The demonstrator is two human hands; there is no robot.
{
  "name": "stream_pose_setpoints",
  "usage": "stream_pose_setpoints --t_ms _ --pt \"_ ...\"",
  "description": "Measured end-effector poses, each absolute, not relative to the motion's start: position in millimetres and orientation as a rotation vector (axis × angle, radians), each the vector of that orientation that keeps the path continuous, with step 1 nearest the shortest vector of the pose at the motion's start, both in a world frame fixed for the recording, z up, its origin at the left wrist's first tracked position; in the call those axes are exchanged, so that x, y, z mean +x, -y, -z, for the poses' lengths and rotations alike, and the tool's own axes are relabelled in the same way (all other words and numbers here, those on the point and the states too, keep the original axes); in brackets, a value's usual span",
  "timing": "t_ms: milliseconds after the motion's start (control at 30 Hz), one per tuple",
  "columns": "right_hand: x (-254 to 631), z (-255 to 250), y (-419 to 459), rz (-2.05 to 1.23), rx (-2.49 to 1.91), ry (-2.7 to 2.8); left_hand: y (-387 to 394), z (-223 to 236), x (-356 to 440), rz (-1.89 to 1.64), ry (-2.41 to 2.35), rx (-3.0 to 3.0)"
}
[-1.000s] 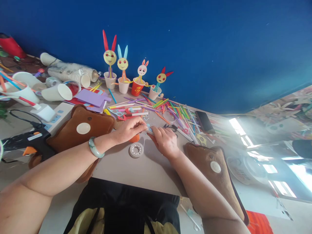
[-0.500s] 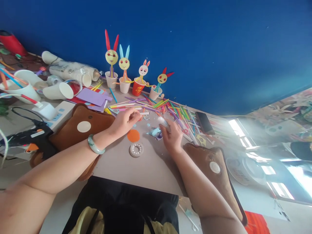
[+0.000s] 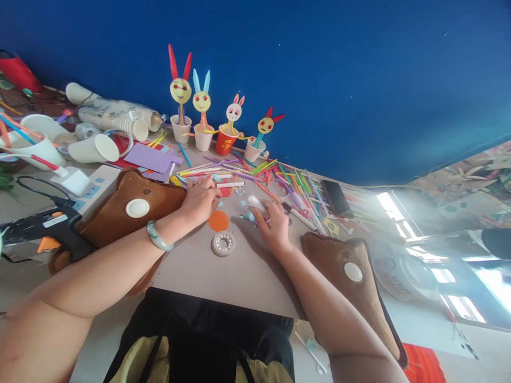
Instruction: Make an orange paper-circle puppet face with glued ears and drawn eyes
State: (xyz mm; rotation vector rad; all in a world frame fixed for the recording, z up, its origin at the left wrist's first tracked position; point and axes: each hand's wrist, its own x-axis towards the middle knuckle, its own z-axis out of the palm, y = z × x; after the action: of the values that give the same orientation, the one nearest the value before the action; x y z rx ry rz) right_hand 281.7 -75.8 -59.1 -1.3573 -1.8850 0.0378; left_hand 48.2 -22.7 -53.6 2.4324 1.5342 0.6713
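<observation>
My right hand (image 3: 274,226) is closed round a white tube (image 3: 254,202), its pale round end poking out past my fingers to the left. Under and beside that hand lie light-blue scraps (image 3: 248,215). My left hand (image 3: 200,202) rests low over the table, fingers spread and bent, fingertips partly hidden. Just right of its fingers are a white stick (image 3: 231,184) and a piece of red paper (image 3: 227,191). Between the hands an orange paper disc (image 3: 218,220) lies flat, with a roll of tape (image 3: 223,243) nearer to me.
Rabbit-faced puppets in paper cups (image 3: 203,138) line the blue wall. Coloured sticks (image 3: 279,178) are strewn behind my hands. A glue gun (image 3: 59,226) and a brown cushion (image 3: 131,213) sit left; another brown cushion (image 3: 343,266) and a phone (image 3: 336,198) are right.
My left hand has drawn back to the left and its pinched fingers have spread. My right hand has shifted slightly left and lower, with the white tube still in it.
</observation>
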Motion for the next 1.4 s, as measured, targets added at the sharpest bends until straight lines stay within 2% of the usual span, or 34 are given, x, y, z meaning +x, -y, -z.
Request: stream_pose_setpoints --t_ms 300,533,700,833,1033,1400 --pt "276 57 84 -0.049 -1.284 1.983 20 57 55 -0.563 -1.577 2.463" --pt "272 55 87 -0.128 -1.312 1.973 17 62 56 -0.613 -1.582 2.381" --pt "266 48 90 -0.435 -1.4 1.784 19 62 56 -0.742 -1.496 2.354" --pt "259 39 93 -0.738 -1.472 1.532 27 56 60 -0.956 -1.28 2.261" --pt "252 39 91 -1.077 -1.425 1.312 39 51 65 -1.073 -0.997 2.078" --pt "250 42 94 -1.217 -1.329 1.248 46 45 67 -0.976 -0.896 1.914"
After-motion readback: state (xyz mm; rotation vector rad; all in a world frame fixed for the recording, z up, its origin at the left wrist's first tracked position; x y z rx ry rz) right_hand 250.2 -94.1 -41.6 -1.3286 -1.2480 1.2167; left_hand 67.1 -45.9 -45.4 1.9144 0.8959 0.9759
